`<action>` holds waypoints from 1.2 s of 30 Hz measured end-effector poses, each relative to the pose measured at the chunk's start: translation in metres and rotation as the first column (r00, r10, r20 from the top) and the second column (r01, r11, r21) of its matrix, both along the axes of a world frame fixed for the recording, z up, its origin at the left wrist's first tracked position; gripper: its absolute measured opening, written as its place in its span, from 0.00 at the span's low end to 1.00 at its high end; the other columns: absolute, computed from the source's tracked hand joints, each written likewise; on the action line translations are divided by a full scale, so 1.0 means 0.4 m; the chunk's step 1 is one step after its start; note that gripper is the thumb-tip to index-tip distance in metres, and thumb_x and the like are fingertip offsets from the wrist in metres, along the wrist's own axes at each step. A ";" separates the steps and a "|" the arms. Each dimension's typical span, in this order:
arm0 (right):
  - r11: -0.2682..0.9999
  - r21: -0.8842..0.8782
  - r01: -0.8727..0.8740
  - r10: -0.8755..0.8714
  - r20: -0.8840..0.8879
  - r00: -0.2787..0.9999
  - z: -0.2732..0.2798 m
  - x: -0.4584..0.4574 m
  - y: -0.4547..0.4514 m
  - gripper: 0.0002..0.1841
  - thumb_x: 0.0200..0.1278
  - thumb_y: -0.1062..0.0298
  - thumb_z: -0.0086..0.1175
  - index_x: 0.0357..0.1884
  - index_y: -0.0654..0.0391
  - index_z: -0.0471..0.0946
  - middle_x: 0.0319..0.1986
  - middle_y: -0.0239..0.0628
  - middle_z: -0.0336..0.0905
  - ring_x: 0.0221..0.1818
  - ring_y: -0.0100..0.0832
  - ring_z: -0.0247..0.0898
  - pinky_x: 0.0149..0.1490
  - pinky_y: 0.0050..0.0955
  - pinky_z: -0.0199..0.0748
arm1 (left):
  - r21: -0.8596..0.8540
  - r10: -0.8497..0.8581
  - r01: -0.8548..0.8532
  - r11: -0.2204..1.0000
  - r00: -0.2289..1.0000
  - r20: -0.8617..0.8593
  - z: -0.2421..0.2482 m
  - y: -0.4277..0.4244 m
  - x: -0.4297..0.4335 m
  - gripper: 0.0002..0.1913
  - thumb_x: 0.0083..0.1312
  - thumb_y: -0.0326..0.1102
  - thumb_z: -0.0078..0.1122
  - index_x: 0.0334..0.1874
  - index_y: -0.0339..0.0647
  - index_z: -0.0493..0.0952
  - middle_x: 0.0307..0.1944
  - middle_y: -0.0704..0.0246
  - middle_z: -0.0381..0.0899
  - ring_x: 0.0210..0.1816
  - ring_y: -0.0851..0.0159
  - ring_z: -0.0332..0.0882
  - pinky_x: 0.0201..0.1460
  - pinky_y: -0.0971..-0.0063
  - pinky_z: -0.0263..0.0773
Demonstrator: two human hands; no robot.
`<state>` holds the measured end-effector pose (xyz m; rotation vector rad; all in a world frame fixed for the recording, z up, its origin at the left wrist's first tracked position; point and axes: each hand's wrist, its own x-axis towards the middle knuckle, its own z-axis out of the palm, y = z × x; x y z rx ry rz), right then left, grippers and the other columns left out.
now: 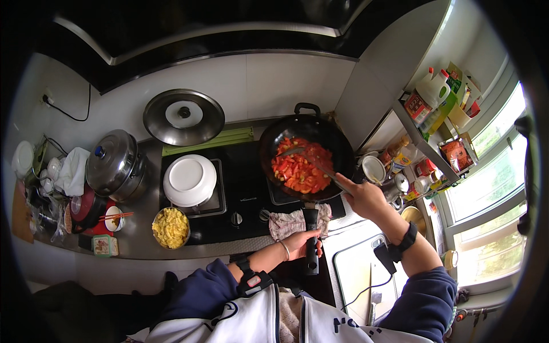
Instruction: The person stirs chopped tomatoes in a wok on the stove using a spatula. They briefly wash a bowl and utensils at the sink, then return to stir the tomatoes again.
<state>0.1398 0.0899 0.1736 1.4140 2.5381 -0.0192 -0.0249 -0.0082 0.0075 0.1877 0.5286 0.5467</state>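
Note:
My left hand (301, 245) is wrapped around the black handle (312, 253) of a dark wok (339, 143) on the right burner. Chopped tomatoes (302, 171) with small pale pieces, glossy and partly broken down, cover the wok's bottom. My right hand (363, 198) grips a metal spatula (322, 168), its blade lying among the tomatoes on their upper left side. Part of the spatula's handle is hidden inside my right hand. Just left of my left hand, a folded patterned cloth (283, 225) lies at the hob's front edge, under the wok handle.
A metal bowl of scrambled egg (170, 228) stands at the counter's front. An upturned white bowl (190, 180) covers the left burner. Behind it, a steel lid (183, 116) leans on the wall. At left is a steel pot (116, 165); at right, a shelf (429, 141) with bottles.

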 end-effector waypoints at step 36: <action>1.000 0.011 0.005 -0.004 -0.030 1.000 0.008 0.007 -0.018 0.35 0.61 0.61 0.50 0.70 0.36 0.50 0.17 0.43 0.75 0.20 0.45 0.75 0.24 0.40 0.70 | 0.024 0.022 -0.023 0.999 0.999 0.025 0.003 -0.003 0.011 0.14 0.68 0.47 0.50 0.35 0.44 0.65 0.26 0.66 0.76 0.33 0.58 0.78 0.42 0.65 0.74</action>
